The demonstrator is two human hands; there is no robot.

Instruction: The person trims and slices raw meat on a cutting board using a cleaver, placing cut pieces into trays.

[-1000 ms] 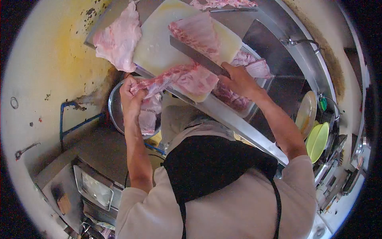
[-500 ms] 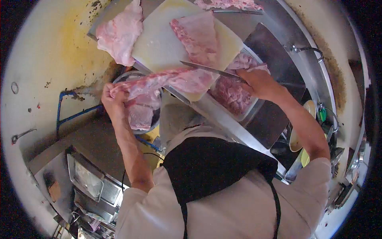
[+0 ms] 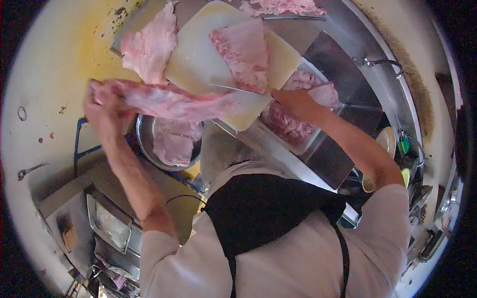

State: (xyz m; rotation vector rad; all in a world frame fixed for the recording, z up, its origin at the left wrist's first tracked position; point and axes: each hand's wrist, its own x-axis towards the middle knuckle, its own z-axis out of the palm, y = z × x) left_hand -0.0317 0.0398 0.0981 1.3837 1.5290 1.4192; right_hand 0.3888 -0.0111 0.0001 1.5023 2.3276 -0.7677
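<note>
**Raw meat stretched from one hand, a knife in the other**

Nearest is the person's black apron point(image 3: 268, 213). Beyond it, the left hand point(image 3: 105, 111), blurred, is clamped around one end of a long strip of meat point(image 3: 169, 103). The strip spans the air above a metal bowl point(image 3: 144, 153), and its other end reaches over the near part of the cutting board point(image 3: 196, 49). More meat lies in the bowl.

The right hand point(image 3: 300, 105) is closed on the handle of a knife point(image 3: 241, 90), its blade pointing left across the board, near the strip's far end. Whether the blade touches the meat cannot be told.

The strip looks wet and fairly heavy for its width, firmer along its redder edge and floppy in the pale, fatty part. It is probably slippery, so a full fist around the thick end seems surer than a fingertip pinch, with the fingers well away from the blade.

Just beside the board, on the person's right, a plastic tub point(image 3: 304, 149) holds further cuts. A flat piece of meat point(image 3: 243, 52) lies on the board, and a broad slab point(image 3: 151, 47) rests at its left side. Farthest off, pale scraps point(image 3: 283, 6) sit on the metal table point(image 3: 293, 30).
</note>
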